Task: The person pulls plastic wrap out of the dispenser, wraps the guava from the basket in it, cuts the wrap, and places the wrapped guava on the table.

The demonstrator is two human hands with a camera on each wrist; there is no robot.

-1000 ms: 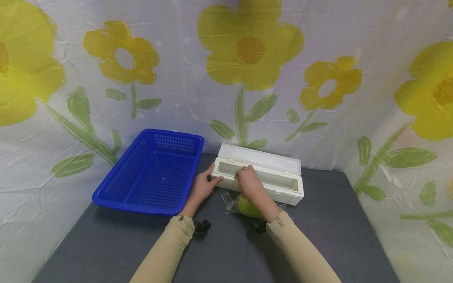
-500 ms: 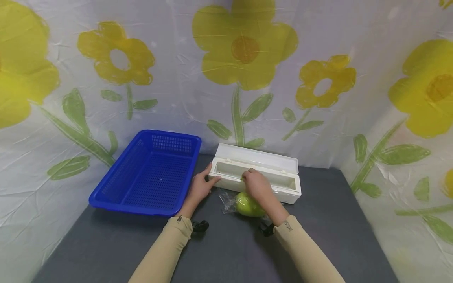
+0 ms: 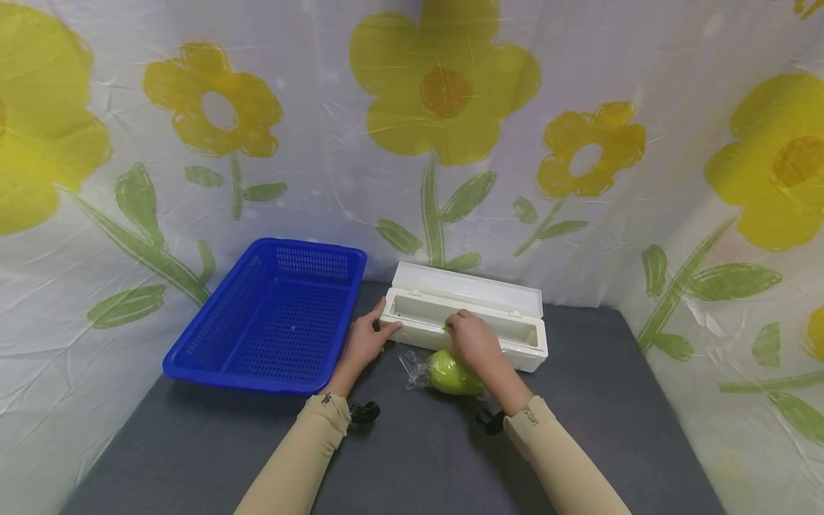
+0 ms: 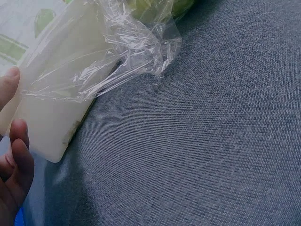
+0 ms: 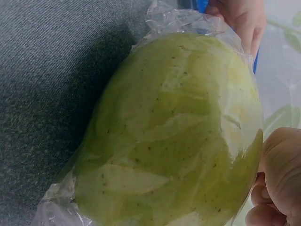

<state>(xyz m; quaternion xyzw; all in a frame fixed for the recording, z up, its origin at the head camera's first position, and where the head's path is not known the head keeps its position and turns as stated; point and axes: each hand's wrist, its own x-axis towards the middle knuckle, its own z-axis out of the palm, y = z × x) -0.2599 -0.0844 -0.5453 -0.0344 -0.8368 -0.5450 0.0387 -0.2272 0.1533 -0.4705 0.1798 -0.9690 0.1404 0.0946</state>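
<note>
Right hand [image 3: 476, 345] has slid a bit rightward along the white box [image 3: 415, 334] since a second ago. Head view: hands apart, the right one pinching a small green tab [image 3: 445, 327] at the box's front edge, left hand [image 3: 365, 338] gripping its left end, green fruit [image 3: 453, 373] on the table [image 3: 412, 465] just in front. Left wrist: clear film [image 4: 136, 49] stretches from box toward fruit, gathering near the thumb [image 4: 9, 87] — I'd keep it taut there. Right wrist: film covers the fruit, fingers curled beside it — I'd pull straight and steady, box held firm, without bumping the fruit.

Beige sleeves [image 3: 562, 458], dark cuff markings [image 3: 531, 416]
</note>
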